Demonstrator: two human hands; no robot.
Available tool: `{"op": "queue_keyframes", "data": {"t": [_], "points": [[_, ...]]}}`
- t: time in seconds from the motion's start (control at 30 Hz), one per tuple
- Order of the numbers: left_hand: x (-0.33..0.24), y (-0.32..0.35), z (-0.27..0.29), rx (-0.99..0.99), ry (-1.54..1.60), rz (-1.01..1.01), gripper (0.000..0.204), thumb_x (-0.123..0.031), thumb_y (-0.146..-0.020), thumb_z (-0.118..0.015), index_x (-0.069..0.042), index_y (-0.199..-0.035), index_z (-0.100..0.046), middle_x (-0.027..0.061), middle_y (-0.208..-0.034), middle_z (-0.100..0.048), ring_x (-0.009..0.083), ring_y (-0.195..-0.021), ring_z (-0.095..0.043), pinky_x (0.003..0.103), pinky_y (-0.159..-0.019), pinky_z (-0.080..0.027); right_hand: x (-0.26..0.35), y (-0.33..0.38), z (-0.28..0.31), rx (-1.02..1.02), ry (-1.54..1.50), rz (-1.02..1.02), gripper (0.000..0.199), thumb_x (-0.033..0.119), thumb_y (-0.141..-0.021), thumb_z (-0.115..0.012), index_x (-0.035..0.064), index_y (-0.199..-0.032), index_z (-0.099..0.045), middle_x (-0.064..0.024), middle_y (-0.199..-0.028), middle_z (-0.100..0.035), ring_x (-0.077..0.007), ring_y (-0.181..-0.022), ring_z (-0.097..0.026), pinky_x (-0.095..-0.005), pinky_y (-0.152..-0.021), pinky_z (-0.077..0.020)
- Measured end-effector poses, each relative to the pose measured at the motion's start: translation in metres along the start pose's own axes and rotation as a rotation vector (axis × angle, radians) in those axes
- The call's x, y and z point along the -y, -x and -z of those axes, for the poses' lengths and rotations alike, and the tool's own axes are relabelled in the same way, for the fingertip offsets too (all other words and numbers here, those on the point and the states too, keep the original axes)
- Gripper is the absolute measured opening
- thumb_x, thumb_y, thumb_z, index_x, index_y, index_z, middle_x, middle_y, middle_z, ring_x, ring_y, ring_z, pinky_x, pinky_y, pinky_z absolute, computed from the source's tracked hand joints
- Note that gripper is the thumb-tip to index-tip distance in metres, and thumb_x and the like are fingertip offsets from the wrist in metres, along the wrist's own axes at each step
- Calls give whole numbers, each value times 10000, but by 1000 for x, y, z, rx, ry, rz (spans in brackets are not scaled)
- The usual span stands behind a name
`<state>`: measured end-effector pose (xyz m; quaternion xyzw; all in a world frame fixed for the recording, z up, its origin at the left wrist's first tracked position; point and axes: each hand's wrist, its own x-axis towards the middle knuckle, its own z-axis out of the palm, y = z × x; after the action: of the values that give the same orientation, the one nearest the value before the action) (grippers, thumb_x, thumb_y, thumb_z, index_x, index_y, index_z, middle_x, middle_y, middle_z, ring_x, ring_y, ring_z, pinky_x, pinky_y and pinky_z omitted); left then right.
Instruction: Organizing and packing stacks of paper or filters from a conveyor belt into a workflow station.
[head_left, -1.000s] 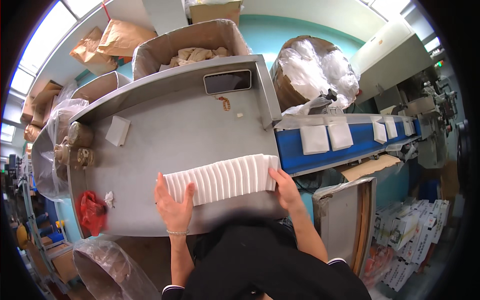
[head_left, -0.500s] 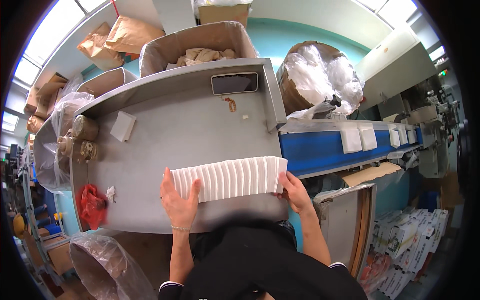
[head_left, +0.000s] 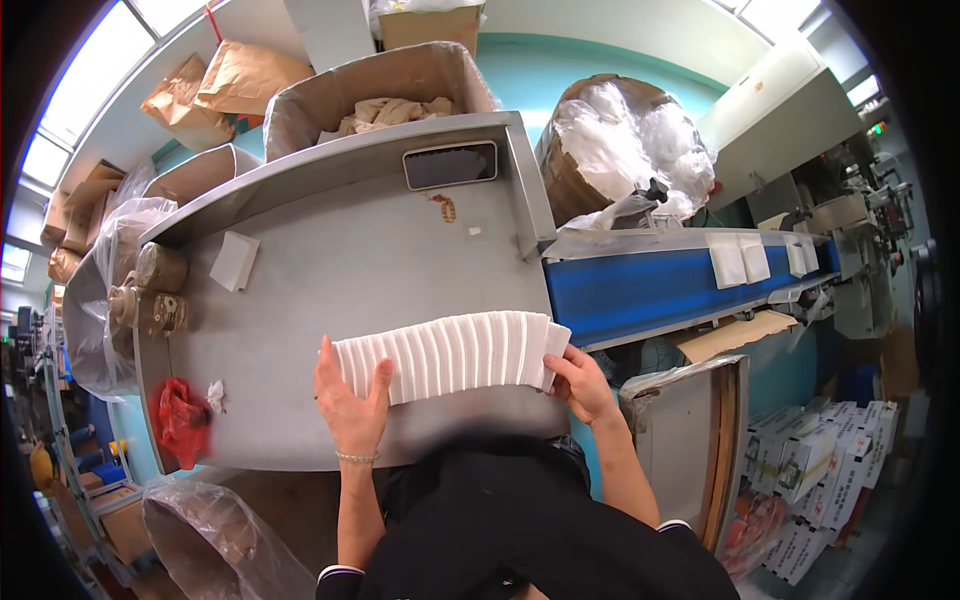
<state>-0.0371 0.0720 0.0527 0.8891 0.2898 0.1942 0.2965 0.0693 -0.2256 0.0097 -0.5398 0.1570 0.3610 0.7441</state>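
A long row of white folded paper napkins (head_left: 450, 355) lies along the near side of the grey metal table (head_left: 370, 260), its pieces standing packed side by side. My left hand (head_left: 350, 400) holds the row's left end, thumb on the near side and fingers around the end. At the other end, my right hand (head_left: 582, 385) pinches the last napkin (head_left: 557, 350) between thumb and fingers. That piece leans slightly apart from the row. Some of my right fingertips are hidden behind it.
A blue conveyor belt (head_left: 640, 290) carrying white napkin stacks (head_left: 727, 262) adjoins the table's right side. A phone (head_left: 450, 165), a beaded bracelet (head_left: 446, 208), a loose napkin (head_left: 235, 262), jars (head_left: 160, 305) and a red plastic bag (head_left: 183, 425) lie farther off. Lined cartons (head_left: 375, 85) stand behind.
My right hand has tilted the end napkin away from the row, opening a small gap. The stacks on the belt have shifted, and the whole view has swung slightly.
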Motion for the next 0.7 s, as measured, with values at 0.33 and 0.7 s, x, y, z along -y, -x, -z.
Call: {"op": "queue_keyframes", "data": {"t": [0.33,0.7], "points": [[-2,2,-2,45,30,-26,836,-437,-809,-746,34,-1389,-371,236,-1247,-520,395,-1175,-480,472,-992,-392,4,-12,-30,-133,422,286,363,379,-995,-522,46,-1114,-606,-3,-977,-629,-101,-868,-573,-249,-752,-452],[-5,3,-5,38,3,15,837,-430,-816,-740,29,-1402,-356,253,-1298,-487,412,-1229,-442,489,-1016,-372,14,-7,-32,-157,410,320,347,345,-979,-570,4,-1034,-603,27,-852,-593,-23,-707,-466,-191,-613,-385]]}}
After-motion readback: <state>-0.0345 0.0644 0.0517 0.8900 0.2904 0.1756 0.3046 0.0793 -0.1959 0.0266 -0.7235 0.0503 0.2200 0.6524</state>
